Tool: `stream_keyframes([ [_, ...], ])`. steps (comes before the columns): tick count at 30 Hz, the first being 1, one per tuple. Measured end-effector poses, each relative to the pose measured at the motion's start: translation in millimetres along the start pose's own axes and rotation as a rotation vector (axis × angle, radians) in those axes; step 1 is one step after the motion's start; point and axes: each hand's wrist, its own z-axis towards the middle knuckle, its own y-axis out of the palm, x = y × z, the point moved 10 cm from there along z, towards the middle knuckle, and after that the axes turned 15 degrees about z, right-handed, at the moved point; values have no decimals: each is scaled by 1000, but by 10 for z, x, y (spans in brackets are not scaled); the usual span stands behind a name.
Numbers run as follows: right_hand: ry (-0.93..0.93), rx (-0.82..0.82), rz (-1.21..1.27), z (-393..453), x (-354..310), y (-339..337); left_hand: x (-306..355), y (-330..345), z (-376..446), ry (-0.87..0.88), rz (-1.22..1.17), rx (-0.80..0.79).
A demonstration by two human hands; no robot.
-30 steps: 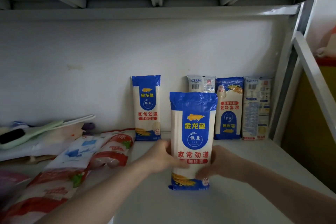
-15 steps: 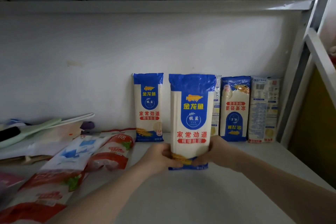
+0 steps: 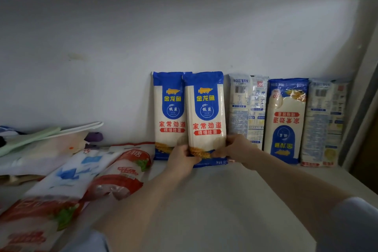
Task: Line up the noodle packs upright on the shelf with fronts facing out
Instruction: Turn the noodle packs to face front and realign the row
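The held noodle pack (image 3: 206, 116) reads 金龙鱼, 低盐, 家常劲道, 精细挂面; a red bag (image 3: 131, 161) apparently 糖.

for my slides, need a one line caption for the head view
Both hands, left hand and right hand, set a noodle pack upright, front out, beside its twin on the shelf.

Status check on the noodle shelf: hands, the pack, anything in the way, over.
Left hand and right hand both grip the held pack low. Upright, front out, beside the first pack. Three packs to its right still wrong: back-facing pack, upside-down pack, end pack.
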Motion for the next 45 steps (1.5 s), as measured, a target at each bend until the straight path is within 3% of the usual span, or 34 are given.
stream_keyframes([
  [15,-97,158,171,108,173,-36,-94,-4,-5,-4,-6,283],
  [20,-200,251,121,-34,184,-15,-70,-148,-170,-50,181,452],
  [25,-268,351,-106,-123,240,15,-123,-152,-177,-104,294,461],
  [37,-194,458,-169,-90,266,-5,-163,-133,-130,-174,398,421],
  [41,-120,301,-457,-158,-98,56,-174,-122,-130,-197,417,401],
  [43,-252,301,-596,-246,-590,-2,-203,-113,-119,-211,408,385],
  [45,-518,351,-713,-324,-1261,-39,-208,-115,-120,-210,415,380],
])
